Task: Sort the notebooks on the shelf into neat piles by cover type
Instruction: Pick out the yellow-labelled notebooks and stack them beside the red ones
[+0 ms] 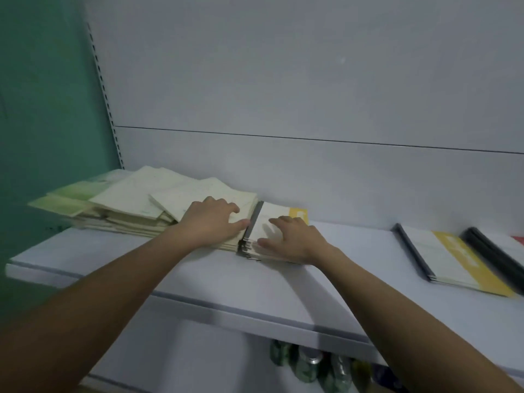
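Observation:
A messy heap of cream-covered notebooks (136, 194) lies at the shelf's left end, with pale green ones (65, 199) under its left side. My left hand (212, 219) rests flat on the heap's right end. Right beside it sits a pile of white notebooks with a grey spine and a yellow band (272, 214). My right hand (295, 239) lies on top of that pile with fingers spread. Further right, a second white-and-yellow notebook pile (450, 259) lies at an angle, and a dark-spined notebook (493, 253) sits beyond it at the frame's edge.
The white shelf (198, 273) runs across the view, backed by a pale grey wall panel (283, 95). A green wall (42, 95) is at the left. Bottles and cans (309, 364) stand on a lower level under the shelf's front edge.

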